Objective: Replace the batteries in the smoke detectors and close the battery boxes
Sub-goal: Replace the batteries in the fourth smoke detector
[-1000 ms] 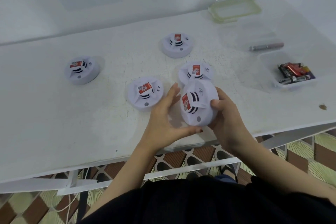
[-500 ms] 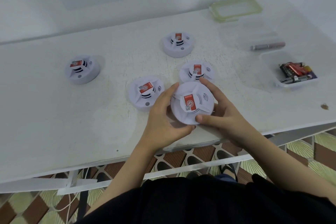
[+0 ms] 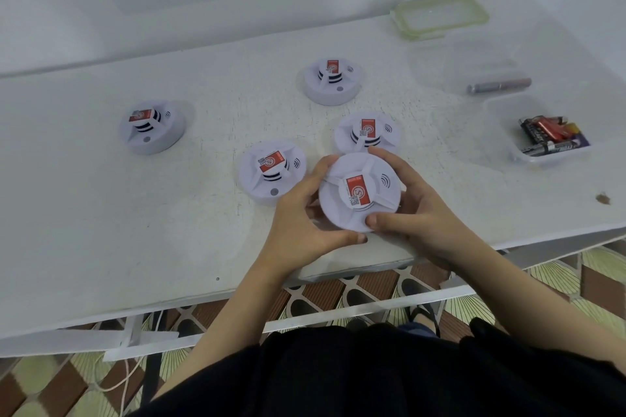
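A white round smoke detector (image 3: 360,191) with a red label faces up near the table's front edge. My left hand (image 3: 301,217) grips its left rim and my right hand (image 3: 413,210) grips its right rim and front. Its underside and battery box are hidden. Several more detectors rest face up on the white table (image 3: 101,213): one just left (image 3: 272,173), one right behind (image 3: 367,132), one farther back (image 3: 333,79), one at far left (image 3: 151,125).
A clear plastic tub (image 3: 538,130) holding several batteries stands at the right. Behind it, a single battery (image 3: 499,85) lies inside a second clear tub. A green-rimmed lid (image 3: 440,15) lies at the back right. The table's front edge runs just below my hands.
The held detector was tilted on edge a second ago; it has turned face up and come down flat near the table. Both hands stayed on its rim.
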Motion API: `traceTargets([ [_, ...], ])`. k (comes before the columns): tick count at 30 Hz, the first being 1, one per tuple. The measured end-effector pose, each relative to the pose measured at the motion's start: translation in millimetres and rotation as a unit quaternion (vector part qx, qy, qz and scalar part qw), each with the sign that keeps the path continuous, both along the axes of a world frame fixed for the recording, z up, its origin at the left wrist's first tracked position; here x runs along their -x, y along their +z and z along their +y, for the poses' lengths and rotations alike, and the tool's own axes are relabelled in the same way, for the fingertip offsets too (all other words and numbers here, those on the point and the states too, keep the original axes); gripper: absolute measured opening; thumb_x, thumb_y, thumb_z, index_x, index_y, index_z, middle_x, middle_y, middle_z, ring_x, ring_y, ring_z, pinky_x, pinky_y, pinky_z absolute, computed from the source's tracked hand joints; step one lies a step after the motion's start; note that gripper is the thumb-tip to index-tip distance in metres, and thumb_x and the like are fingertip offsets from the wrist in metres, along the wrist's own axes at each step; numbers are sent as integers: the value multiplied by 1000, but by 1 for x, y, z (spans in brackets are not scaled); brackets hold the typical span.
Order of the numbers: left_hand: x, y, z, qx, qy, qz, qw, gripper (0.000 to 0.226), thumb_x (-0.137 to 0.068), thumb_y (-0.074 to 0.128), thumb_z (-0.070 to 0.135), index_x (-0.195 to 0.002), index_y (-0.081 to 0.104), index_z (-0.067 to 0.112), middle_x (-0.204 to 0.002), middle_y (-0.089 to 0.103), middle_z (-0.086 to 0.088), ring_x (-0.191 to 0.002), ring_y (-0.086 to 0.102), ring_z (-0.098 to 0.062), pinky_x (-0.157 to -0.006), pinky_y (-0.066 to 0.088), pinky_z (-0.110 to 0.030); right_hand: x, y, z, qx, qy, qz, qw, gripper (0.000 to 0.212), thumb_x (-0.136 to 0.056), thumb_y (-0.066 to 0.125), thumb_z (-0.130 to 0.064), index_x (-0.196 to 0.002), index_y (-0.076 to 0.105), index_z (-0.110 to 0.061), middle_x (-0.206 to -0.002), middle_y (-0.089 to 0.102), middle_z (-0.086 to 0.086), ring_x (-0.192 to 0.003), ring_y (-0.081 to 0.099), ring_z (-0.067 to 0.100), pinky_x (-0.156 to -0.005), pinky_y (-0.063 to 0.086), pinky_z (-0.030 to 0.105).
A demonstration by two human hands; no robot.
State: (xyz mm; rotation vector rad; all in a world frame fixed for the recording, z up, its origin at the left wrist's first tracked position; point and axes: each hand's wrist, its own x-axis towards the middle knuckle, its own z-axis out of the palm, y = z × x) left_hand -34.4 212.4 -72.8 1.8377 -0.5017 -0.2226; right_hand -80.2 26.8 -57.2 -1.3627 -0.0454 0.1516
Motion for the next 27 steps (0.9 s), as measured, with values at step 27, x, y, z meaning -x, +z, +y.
traceTargets([
  [27,-2,0,1,18,8,-7,1000,97,-52,88,32,-137,42,36,-136,55,10,-126,52,-8,-98,52,-39,-2,-2,-1,-18,19,0,1000,81,-71,64,9,-140,35,-22,-125,61,1,-116,58,21,-87,52,31],
])
